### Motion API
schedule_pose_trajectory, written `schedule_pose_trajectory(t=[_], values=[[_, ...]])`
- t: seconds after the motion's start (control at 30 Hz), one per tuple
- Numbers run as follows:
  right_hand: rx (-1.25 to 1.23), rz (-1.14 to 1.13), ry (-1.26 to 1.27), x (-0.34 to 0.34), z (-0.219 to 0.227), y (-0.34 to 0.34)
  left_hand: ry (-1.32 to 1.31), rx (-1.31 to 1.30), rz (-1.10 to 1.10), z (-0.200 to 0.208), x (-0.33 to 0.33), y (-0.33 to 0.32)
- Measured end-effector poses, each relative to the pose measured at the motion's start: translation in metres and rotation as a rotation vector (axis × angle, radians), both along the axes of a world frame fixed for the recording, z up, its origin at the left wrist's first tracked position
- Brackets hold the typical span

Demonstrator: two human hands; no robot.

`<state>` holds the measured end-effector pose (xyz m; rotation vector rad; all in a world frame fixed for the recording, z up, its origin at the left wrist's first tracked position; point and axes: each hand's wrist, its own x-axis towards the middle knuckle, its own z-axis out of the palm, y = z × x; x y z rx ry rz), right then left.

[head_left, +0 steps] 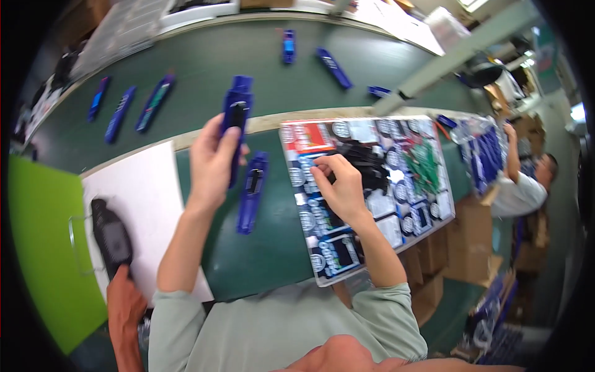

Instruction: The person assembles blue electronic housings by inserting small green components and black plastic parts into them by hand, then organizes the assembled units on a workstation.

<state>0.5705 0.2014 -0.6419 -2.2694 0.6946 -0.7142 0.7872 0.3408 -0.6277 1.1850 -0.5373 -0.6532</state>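
My left hand [211, 164] is wrapped round a long blue plastic case [237, 102] with a black part set in its middle, its thumb pressing on the front. A second blue case [253, 193] of the same kind, also with a black piece in it, lies on the green table just right of that hand. My right hand [342, 191] hovers over a printed board [334, 263], thumb and fingers drawn together. Anything between those fingertips is too small to make out. Beside them sits a pile of black strip-like parts [367, 164], with green parts [424, 164] farther right.
Several blue cases [120, 115] lie on the dark green conveyor [204, 59] ahead. At left, another person's hand [127, 294] touches a dark grey elongated object [113, 239] on a white sheet [152, 217]. Right stand bagged blue parts [482, 155], a cardboard box [468, 232] and a co-worker [524, 189].
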Motion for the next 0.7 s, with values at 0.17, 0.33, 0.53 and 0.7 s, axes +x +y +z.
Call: schedule_pose_trajectory(t=[0.17, 0.33, 0.53, 0.7], values=[[-0.183, -0.258, 0.042, -0.078, 0.020, -0.048, -0.006, 0.020, -0.089, -0.003, -0.010, -0.005], [-0.316, -0.559, 0.146, -0.167, 0.008, -0.128, -0.025, 0.047, -0.142, -0.005, -0.020, -0.007], [-0.354, -0.660, 0.359, -0.206, -0.001, -0.179, -0.023, 0.049, -0.187, -0.007, -0.027, -0.012], [-0.507, -0.574, 0.638, -0.176, -0.009, -0.197, -0.006, 0.076, -0.219, -0.006, -0.030, -0.006]])
